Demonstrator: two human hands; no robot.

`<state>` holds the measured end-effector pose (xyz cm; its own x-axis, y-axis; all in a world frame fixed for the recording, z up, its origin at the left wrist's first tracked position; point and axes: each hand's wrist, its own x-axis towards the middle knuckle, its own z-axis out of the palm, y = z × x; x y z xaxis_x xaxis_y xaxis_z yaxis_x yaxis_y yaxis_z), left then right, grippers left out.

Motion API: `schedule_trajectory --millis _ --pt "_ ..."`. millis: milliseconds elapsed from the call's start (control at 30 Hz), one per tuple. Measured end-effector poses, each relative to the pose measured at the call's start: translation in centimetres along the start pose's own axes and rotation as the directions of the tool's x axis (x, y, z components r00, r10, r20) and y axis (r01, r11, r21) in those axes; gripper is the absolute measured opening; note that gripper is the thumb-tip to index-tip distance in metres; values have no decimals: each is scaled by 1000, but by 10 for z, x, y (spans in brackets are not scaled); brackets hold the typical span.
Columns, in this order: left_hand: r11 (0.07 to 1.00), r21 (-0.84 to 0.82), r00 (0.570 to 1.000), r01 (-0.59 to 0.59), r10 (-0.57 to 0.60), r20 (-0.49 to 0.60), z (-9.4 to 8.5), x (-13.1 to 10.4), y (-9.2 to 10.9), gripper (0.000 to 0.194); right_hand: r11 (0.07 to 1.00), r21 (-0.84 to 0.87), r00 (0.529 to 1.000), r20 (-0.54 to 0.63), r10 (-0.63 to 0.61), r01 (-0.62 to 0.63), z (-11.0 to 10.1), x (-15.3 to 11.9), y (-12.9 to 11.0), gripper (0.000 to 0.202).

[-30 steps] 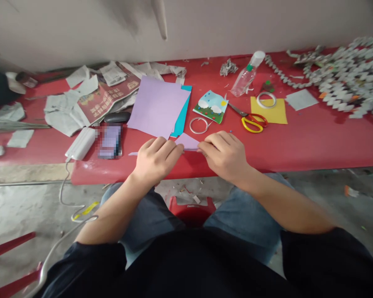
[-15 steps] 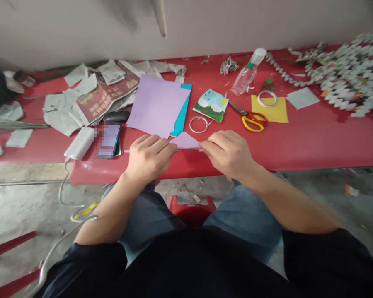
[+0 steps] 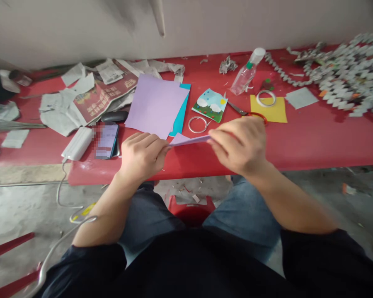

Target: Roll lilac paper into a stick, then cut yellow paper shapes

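Pinching the folded lilac paper (image 3: 191, 141) at both ends, we hold it narrow-side toward us over the near part of the red tabletop (image 3: 189, 163); whether it touches the surface, we cannot tell. Our left hand (image 3: 144, 155), at its nine o'clock, grips one end between thumb and curled fingers; our right hand (image 3: 240, 145), at three, grips the other. This two-ended hold probably serves to make the fold straight and taut. Around it, the large lilac sheet (image 3: 157, 107) lies between ten and eleven o'clock, overlapping the turquoise sheet (image 3: 181, 111). Toward one sit the wire coil (image 3: 197, 131) and landscape card (image 3: 209, 105). At two, our right hand partly hides the scissors (image 3: 238, 109); these things seem placed for easy reach. The smartphone (image 3: 106, 140) lies at nine, beyond our left hand.
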<state>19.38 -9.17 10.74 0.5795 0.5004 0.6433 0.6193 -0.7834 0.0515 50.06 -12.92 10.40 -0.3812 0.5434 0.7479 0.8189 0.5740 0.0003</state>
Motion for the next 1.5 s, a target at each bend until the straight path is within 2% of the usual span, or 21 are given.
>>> schedule_trajectory --millis 133,267,533,733,867,1033,1233,1500 --pt "999 -11 998 -50 50 24 2 3 12 10 989 1 987 62 -146 146 12 1 -30 16" --pt "995 -9 993 -100 100 57 4 2 20 10 985 -13 978 120 -170 173 19 -1 -41 16" --pt "993 -5 989 -119 119 87 8 2 26 12 986 -13 968 190 -162 168 17 1 -44 21" --pt "980 99 985 -171 166 56 8 4 29 23 990 -22 969 208 -130 137 15 2 -46 26" --pt "969 149 980 -197 197 14 8 5 30 21 992 -31 969 223 -110 119 14 2 -46 26" --pt "959 175 975 -221 216 48 8 3 29 20 992 -49 970 222 -103 116 14 1 -45 24" --pt "963 134 970 -232 220 101 5 6 28 19 990 -26 973 192 -128 135 14 -2 -43 16" --pt "969 151 977 -195 178 120 7 6 33 10 990 -64 967 231 -111 129 13 -1 -44 24"
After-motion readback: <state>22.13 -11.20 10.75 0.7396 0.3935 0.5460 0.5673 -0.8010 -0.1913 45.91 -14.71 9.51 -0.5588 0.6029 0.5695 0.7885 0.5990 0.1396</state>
